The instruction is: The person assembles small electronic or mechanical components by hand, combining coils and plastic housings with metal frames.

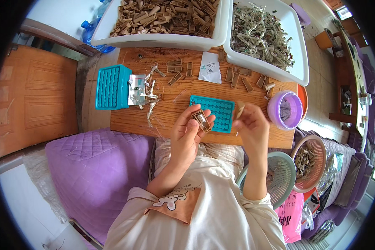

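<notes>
My left hand (pixel 188 135) is closed around a brown plastic half-shell (pixel 201 121), its hollow side up, with something whitish inside. To its right, my right hand (pixel 253 123) pinches a second brown shell piece (pixel 240 109) between thumb and fingers; the two pieces are apart. Beneath and behind both hands lies a teal tray (pixel 213 109) with rows of small pockets, partly covered by the fingers. Several loose brown shells (pixel 235 80) are scattered on the wooden table (pixel 154 121) beyond the tray.
Two white bins stand at the back, one of brown shells (pixel 166 41), one of wired parts (pixel 262 61). A teal block (pixel 108 88) and wire bundles (pixel 152 93) sit left. At right are a purple cup (pixel 274 109) and, lower, a green basket (pixel 288 183) and a pink basket (pixel 319 175).
</notes>
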Action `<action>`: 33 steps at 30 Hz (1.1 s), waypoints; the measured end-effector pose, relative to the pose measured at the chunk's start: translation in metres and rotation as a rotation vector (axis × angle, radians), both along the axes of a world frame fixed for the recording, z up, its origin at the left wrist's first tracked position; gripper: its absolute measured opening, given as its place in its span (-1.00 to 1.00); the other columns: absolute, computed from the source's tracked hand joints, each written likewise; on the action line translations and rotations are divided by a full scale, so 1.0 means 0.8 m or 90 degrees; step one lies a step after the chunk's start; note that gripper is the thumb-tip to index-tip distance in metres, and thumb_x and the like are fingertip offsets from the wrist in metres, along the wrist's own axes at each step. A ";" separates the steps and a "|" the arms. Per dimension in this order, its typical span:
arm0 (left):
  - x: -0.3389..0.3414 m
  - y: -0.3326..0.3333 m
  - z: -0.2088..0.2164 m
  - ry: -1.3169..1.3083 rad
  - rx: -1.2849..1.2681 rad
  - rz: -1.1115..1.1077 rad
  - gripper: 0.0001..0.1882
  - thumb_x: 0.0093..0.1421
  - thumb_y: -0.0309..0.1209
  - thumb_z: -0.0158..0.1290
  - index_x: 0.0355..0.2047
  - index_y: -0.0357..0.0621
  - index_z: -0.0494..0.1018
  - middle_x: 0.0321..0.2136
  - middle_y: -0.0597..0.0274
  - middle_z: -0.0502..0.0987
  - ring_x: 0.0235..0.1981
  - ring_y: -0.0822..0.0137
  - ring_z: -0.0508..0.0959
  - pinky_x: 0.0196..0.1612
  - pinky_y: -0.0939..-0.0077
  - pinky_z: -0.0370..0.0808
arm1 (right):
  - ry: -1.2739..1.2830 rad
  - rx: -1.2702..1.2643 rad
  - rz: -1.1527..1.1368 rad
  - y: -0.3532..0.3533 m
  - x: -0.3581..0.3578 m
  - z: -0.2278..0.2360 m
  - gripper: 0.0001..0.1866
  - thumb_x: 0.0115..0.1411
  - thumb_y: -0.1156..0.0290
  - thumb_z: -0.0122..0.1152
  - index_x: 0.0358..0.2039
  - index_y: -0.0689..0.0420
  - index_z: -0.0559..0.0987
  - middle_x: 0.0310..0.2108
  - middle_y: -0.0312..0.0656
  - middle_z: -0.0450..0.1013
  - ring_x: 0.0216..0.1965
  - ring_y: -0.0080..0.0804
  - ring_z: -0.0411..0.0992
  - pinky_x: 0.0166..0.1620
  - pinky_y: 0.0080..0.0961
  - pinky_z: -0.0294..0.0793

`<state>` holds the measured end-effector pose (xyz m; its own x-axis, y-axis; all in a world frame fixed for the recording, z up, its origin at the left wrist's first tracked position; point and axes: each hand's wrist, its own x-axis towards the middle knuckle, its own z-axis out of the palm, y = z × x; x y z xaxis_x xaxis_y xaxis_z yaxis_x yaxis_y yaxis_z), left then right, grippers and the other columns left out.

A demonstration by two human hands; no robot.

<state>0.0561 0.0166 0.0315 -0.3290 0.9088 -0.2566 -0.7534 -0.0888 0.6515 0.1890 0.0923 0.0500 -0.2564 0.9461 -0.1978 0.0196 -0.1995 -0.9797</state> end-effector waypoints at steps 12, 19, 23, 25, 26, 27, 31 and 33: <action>0.011 -0.003 0.011 0.124 0.083 0.027 -0.61 0.07 -0.43 -0.03 -0.08 -0.30 0.22 -0.21 0.08 0.39 -0.14 0.32 0.39 -0.05 0.45 0.31 | -0.106 0.271 -0.004 -0.049 -0.027 0.007 -0.65 -0.24 0.63 0.25 -0.33 0.20 0.49 -0.44 -0.17 0.44 -0.42 -0.39 0.40 -0.34 -0.59 0.37; 0.012 0.002 0.009 0.132 0.112 -0.014 -0.61 0.02 -0.49 0.02 -0.11 -0.32 0.25 -0.20 0.02 0.39 -0.14 0.30 0.40 -0.06 0.46 0.34 | -0.115 0.281 -0.013 -0.046 -0.026 0.008 -0.68 -0.25 0.62 0.27 -0.37 0.22 0.49 -0.47 -0.16 0.44 -0.43 -0.37 0.42 -0.34 -0.58 0.38; 0.013 0.006 0.007 0.143 0.124 -0.035 -0.60 0.02 -0.51 0.02 -0.11 -0.32 0.25 -0.19 0.02 0.38 -0.13 0.31 0.39 -0.07 0.47 0.35 | -0.108 0.310 -0.019 -0.044 -0.023 0.006 -0.70 -0.26 0.62 0.28 -0.40 0.23 0.48 -0.46 -0.14 0.44 -0.42 -0.36 0.43 -0.34 -0.58 0.39; 0.014 0.006 0.009 0.155 0.113 -0.046 -0.61 0.02 -0.52 0.02 -0.11 -0.32 0.25 -0.20 0.03 0.39 -0.13 0.33 0.39 -0.08 0.48 0.35 | -0.111 0.302 -0.023 -0.042 -0.022 0.004 -0.71 -0.26 0.62 0.28 -0.42 0.24 0.48 -0.46 -0.13 0.43 -0.42 -0.36 0.43 -0.33 -0.57 0.39; 0.014 0.006 0.010 0.168 0.103 -0.056 -0.61 0.03 -0.52 0.01 -0.11 -0.32 0.25 -0.20 0.03 0.39 -0.13 0.34 0.38 -0.08 0.49 0.35 | -0.104 0.255 -0.016 -0.040 -0.022 0.004 -0.71 -0.26 0.62 0.28 -0.44 0.24 0.47 -0.47 -0.14 0.43 -0.42 -0.35 0.43 -0.34 -0.57 0.40; 0.015 0.006 0.010 0.168 0.102 -0.056 -0.61 0.03 -0.52 0.01 -0.11 -0.32 0.25 -0.20 0.03 0.39 -0.13 0.34 0.38 -0.08 0.49 0.35 | -0.096 0.209 -0.010 -0.039 -0.022 0.004 -0.72 -0.27 0.62 0.29 -0.45 0.24 0.46 -0.47 -0.14 0.42 -0.42 -0.35 0.43 -0.35 -0.56 0.40; 0.024 0.002 0.014 0.262 0.080 -0.046 -0.60 0.05 -0.39 -0.01 -0.13 -0.33 0.24 -0.21 0.04 0.39 -0.12 0.29 0.37 -0.05 0.44 0.30 | -0.103 0.190 0.033 -0.036 -0.022 0.010 -0.71 -0.26 0.62 0.27 -0.45 0.24 0.44 -0.50 -0.13 0.40 -0.44 -0.30 0.43 -0.38 -0.54 0.41; 0.025 0.002 0.012 0.299 0.051 -0.044 -0.54 0.07 -0.22 -0.03 -0.15 -0.34 0.24 -0.21 0.04 0.39 -0.11 0.20 0.37 -0.02 0.35 0.28 | -0.223 0.268 0.160 -0.031 -0.021 0.018 -0.71 -0.24 0.62 0.24 -0.42 0.24 0.42 -0.51 -0.10 0.38 -0.47 -0.25 0.42 -0.44 -0.49 0.40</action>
